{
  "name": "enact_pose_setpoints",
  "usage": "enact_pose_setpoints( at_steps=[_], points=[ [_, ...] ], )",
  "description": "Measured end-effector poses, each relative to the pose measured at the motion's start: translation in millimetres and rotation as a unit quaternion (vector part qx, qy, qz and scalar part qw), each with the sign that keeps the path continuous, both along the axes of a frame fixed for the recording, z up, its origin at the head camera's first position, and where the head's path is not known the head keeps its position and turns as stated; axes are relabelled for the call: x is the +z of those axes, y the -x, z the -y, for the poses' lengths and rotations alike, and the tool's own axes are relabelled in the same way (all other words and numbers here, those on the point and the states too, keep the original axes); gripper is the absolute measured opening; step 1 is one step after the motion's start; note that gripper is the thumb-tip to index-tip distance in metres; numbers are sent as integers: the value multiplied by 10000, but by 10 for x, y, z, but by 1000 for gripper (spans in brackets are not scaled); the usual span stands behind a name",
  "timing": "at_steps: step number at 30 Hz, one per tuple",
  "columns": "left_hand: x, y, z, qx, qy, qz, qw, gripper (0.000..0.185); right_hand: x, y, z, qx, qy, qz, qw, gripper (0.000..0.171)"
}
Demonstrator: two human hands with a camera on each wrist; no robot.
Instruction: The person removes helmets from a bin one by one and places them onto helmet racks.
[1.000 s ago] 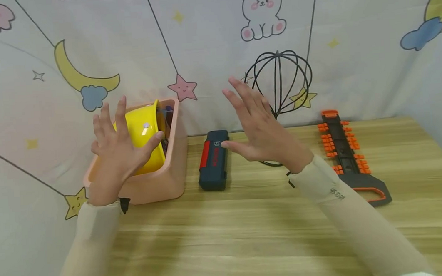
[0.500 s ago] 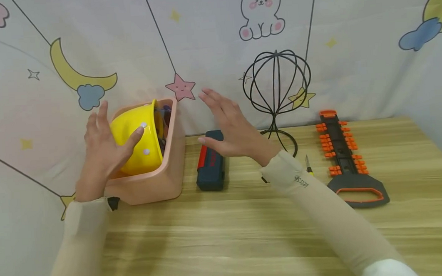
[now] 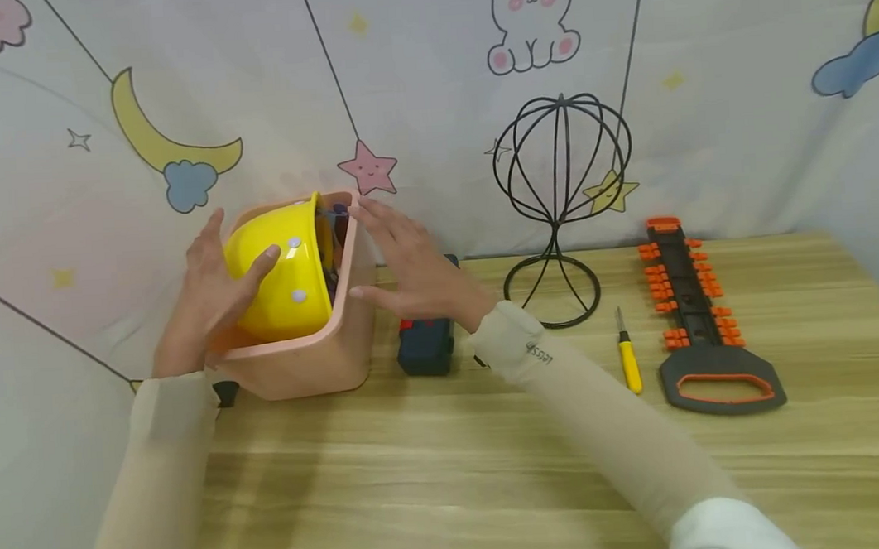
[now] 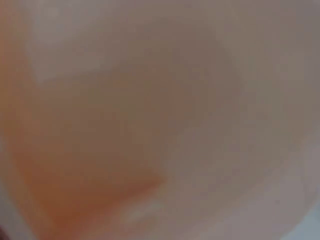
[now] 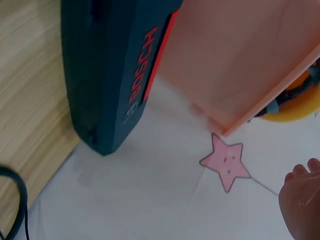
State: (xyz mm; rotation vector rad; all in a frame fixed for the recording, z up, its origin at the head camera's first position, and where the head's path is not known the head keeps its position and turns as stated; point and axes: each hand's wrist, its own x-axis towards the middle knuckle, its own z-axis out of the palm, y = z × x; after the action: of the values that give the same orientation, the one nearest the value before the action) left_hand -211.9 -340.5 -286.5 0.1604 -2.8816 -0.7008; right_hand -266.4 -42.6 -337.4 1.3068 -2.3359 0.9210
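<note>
Cartoon-print cloth backed a wood-grain desk (image 3: 494, 471). Far left: pink bin (image 3: 317, 360) with a yellow hard hat (image 3: 283, 274) lying on its side inside, dome facing the left hand (image 3: 205, 299). That hand lay flat on the dome, fingers straight, thumb across the front. Right hand (image 3: 409, 264) hovered just right of the bin rim, released, gripping nothing. Beside it: dark bit case (image 3: 424, 350), red lettering not fully legible. Further right: wire stand (image 3: 555, 194), yellow screwdriver (image 3: 629, 364), orange-and-black rack (image 3: 691, 319).
</note>
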Motion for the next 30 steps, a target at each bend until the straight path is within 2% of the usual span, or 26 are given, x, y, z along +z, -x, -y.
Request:
enact_pose_setpoints(
  at_steps=[7,10,16,25,30],
  points=[
    [-43,73,122,67,-370,443,9983,105,54,56,308,186,-313,131,9993,96],
    [-68,95,141,93,-453,551,9974,106,87,73,399,214,-552,333,9977,94],
    [-114,130,118,44,-501,528,9973,106,90,96,463,242,-778,634,9947,94],
    [-158,169,27,12,-629,174,9979,99,54,75,506,461,-927,633,9926,96],
    [-144,165,19,36,-714,210,9972,100,79,70,544,628,-902,577,9923,92]
  ],
)
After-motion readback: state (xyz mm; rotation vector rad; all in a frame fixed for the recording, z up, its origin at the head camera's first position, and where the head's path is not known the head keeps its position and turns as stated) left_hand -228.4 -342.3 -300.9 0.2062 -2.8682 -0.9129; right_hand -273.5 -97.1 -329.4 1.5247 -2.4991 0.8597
